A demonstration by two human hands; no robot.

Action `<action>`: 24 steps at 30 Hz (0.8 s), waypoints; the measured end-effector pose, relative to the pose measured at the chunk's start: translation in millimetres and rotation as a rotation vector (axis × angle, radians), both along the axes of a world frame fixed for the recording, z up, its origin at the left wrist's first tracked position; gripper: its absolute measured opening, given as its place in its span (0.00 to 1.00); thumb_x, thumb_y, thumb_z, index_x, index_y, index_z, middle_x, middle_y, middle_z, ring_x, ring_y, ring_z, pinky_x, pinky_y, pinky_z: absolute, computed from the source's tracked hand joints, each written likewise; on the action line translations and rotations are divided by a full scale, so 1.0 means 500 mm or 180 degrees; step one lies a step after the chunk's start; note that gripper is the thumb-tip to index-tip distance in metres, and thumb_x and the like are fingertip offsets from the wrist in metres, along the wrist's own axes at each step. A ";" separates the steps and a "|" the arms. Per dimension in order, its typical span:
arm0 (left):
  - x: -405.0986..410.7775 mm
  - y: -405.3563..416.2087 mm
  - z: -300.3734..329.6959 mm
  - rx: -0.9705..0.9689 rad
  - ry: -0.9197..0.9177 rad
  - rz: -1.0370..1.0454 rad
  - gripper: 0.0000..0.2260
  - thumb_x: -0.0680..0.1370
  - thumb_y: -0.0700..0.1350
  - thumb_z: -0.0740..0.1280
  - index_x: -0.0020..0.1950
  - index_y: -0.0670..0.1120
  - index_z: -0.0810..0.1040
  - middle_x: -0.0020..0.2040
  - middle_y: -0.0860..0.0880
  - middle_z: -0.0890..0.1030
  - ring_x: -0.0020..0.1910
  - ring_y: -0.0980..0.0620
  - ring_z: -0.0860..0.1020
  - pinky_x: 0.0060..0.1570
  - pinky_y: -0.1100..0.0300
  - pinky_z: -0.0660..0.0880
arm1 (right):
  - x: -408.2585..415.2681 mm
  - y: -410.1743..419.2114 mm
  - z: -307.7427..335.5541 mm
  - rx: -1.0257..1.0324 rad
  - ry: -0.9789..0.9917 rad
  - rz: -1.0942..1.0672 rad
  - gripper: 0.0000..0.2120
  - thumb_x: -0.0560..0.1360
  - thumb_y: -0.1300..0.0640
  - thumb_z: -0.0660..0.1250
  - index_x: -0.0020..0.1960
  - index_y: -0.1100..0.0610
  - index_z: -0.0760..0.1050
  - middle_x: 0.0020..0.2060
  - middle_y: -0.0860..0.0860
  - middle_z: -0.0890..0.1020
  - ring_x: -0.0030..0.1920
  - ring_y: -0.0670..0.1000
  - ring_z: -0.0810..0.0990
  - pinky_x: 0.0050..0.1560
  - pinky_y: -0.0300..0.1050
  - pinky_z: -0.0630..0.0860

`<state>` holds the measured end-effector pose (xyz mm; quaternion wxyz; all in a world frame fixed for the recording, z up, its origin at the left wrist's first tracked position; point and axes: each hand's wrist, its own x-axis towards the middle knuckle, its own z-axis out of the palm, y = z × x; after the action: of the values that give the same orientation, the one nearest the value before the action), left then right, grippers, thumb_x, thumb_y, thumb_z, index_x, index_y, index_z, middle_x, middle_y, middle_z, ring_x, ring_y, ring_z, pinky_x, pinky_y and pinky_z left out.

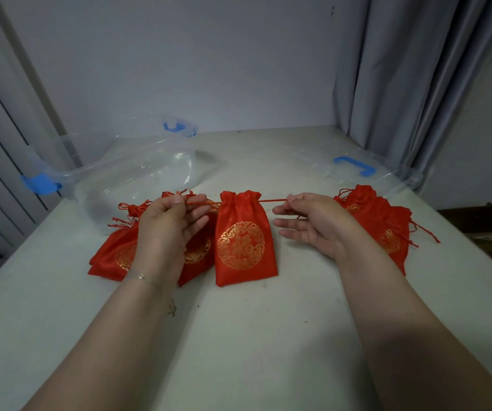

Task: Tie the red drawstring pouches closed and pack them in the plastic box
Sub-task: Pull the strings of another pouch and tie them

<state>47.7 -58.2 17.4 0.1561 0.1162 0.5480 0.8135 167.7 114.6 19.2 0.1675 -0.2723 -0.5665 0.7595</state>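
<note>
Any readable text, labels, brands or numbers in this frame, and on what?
None can be read. The middle pouch carries a gold round emblem with a character-like motif at its centre, too blurred to read. The plastic box and its lid show no visible label.

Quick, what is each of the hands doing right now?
Left hand: pinches the thin red drawstring of the red satin pouch.
Right hand: pinches its other end.

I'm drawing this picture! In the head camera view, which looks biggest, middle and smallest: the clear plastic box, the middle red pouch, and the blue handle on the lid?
1. clear plastic box
2. middle red pouch, though it lies nearer the camera
3. blue handle
</note>
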 end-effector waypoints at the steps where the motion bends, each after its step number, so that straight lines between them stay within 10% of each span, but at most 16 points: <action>1: -0.001 -0.001 0.000 -0.0051 0.0041 0.0047 0.11 0.83 0.39 0.54 0.44 0.42 0.73 0.45 0.45 0.82 0.42 0.50 0.83 0.43 0.61 0.81 | -0.002 0.002 -0.002 -0.0078 0.0057 -0.0085 0.08 0.80 0.60 0.59 0.43 0.60 0.72 0.42 0.54 0.82 0.37 0.52 0.83 0.34 0.43 0.81; 7: -0.009 -0.009 0.001 -0.0172 0.0295 0.0259 0.11 0.83 0.41 0.54 0.47 0.41 0.72 0.43 0.46 0.82 0.38 0.54 0.83 0.40 0.63 0.81 | -0.020 0.001 -0.019 -0.0344 0.0231 -0.0702 0.11 0.81 0.61 0.55 0.59 0.65 0.69 0.44 0.53 0.80 0.31 0.46 0.83 0.24 0.36 0.75; 16: -0.004 -0.006 0.001 -0.0475 0.0363 -0.0033 0.12 0.83 0.41 0.55 0.44 0.42 0.74 0.43 0.46 0.82 0.35 0.56 0.83 0.35 0.63 0.80 | -0.017 -0.009 -0.011 -0.1839 0.1733 -0.0821 0.09 0.81 0.61 0.55 0.44 0.59 0.71 0.38 0.53 0.83 0.39 0.48 0.84 0.28 0.31 0.73; 24: -0.017 -0.013 -0.002 -0.0495 0.0350 0.0392 0.11 0.82 0.42 0.57 0.43 0.41 0.73 0.34 0.47 0.78 0.26 0.57 0.77 0.32 0.63 0.79 | -0.008 -0.078 0.017 0.1197 0.1534 -0.0080 0.10 0.80 0.62 0.58 0.40 0.57 0.72 0.21 0.46 0.68 0.24 0.45 0.64 0.28 0.34 0.63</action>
<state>39.3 -64.9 16.4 0.0840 0.1144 0.6232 0.7690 163.6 75.7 27.6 0.3539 -0.0555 -0.6377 0.6819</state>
